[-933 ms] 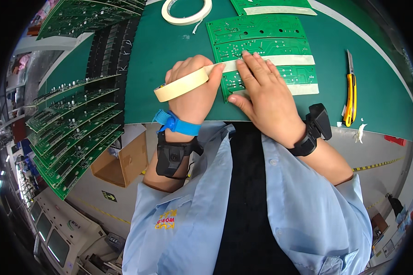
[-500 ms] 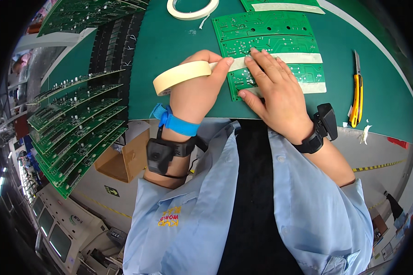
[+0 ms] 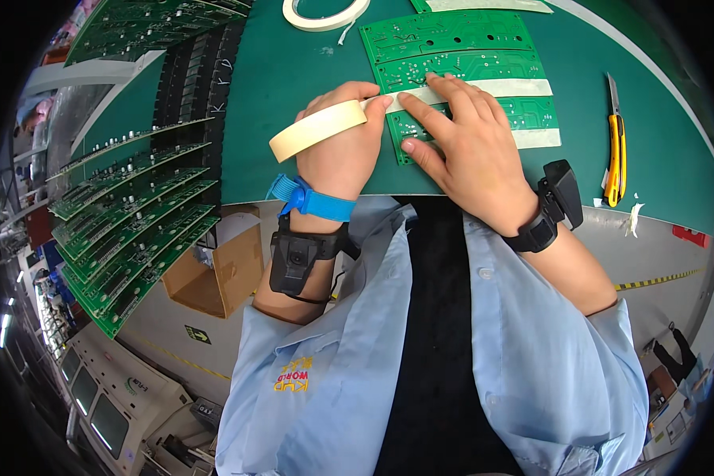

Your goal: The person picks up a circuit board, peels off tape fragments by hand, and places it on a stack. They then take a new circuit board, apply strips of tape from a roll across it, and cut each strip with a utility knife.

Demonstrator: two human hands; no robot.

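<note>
A green circuit board panel (image 3: 460, 36) lies on the mat near its front edge, with a pale strip of masking tape (image 3: 523, 87) running across it and a second strip lower down. My left hand (image 3: 343, 151) is closed beside the panel's left edge, a cream roll of masking tape (image 3: 317, 131) at its fingers. The tape's loose end is pinched between thumb and forefinger and leads onto the panel. My right hand (image 3: 480, 159) lies flat on the panel, fingers spread, its fingertips pressing along the upper strip. That hand covers part of both strips.
On the green mat (image 3: 293, 71) lie another tape roll (image 3: 325, 24) at the far side and a yellow utility knife (image 3: 617, 163), blade out, at right. Several populated circuit boards (image 3: 135, 230) stand in a black rack at left. An open cardboard box (image 3: 214, 278) sits below.
My right hand's fingers have slid left along the upper strip, towards my left hand. The left wrist has turned slightly, and the tape roll has tilted with it.
</note>
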